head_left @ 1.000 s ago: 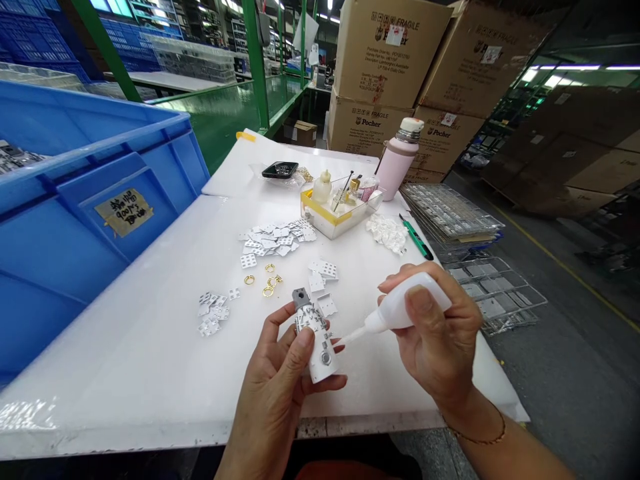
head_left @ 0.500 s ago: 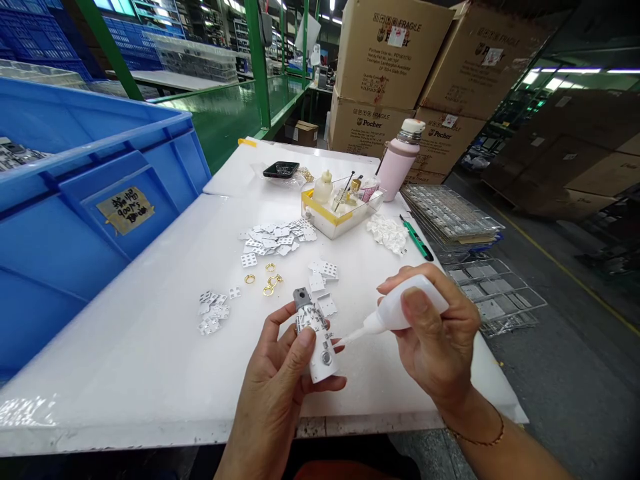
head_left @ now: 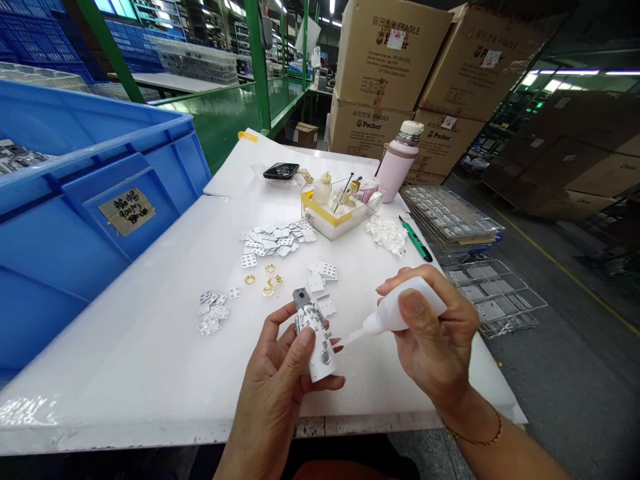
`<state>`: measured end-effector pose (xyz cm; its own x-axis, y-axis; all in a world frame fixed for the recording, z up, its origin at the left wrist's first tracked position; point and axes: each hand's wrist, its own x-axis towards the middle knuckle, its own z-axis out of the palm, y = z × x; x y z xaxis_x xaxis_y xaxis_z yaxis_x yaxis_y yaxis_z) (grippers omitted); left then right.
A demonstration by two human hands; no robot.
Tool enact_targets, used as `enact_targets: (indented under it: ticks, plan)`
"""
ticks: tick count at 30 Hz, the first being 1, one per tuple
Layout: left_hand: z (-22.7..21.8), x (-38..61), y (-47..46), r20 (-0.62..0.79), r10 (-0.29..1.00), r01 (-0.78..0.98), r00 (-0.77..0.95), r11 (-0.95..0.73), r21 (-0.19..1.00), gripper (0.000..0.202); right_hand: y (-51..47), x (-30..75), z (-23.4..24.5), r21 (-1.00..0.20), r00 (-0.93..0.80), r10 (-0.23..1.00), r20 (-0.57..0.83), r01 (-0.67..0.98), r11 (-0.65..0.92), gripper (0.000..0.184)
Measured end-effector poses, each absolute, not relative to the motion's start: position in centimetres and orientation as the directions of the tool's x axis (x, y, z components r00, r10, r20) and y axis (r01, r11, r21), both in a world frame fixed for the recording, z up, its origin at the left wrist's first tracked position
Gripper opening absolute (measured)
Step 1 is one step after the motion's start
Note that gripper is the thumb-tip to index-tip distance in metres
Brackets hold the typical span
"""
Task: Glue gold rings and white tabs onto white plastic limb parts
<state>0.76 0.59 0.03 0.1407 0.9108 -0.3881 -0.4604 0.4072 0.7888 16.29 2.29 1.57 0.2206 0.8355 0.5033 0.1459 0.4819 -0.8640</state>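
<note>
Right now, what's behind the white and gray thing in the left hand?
Fingertips of the left hand poke past the right edge of the piece; beyond, small white plates lie on the table. Its back is covered, so I can't see it.

My left hand (head_left: 277, 367) grips just above the near edge of the desk (head_left: 150, 373), thumb laid across the front, fingers curled behind and fingertips showing past the far side. My right hand (head_left: 440, 340) is raised by the right edge, thumb pressing opposite bent fingers, forearm slanting in close to the near right corner.
</note>
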Motion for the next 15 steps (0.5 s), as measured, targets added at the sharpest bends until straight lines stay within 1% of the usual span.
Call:
enact_targets:
  ticks: [4,9,12,15]
  plan:
    - [0.11,0.88,0.54,-0.391,0.913,-0.465,0.117,0.398,0.791,0.045,2.29,16.29,1.63,-0.86,0.227,0.83,0.509,0.163,0.483,0.023]
    - [0.21,1.09,0.47,-0.4,0.914,-0.475,0.067,0.382,0.792,0.048,2.38,16.21,1.59,-0.865,0.228,0.835,0.501,0.142,0.481,0.021]
    - [0.16,1.05,0.45,-0.409,0.91,-0.477,0.072,0.391,0.787,0.049,2.4,16.18,1.57,-0.874,0.226,0.844,0.487,0.125,0.471,0.022]
    - [-0.03,0.86,0.52,-0.415,0.905,-0.483,0.092,0.405,0.777,0.054,2.33,16.28,1.61,-0.879,0.274,0.836,0.475,0.09,0.469,0.024]
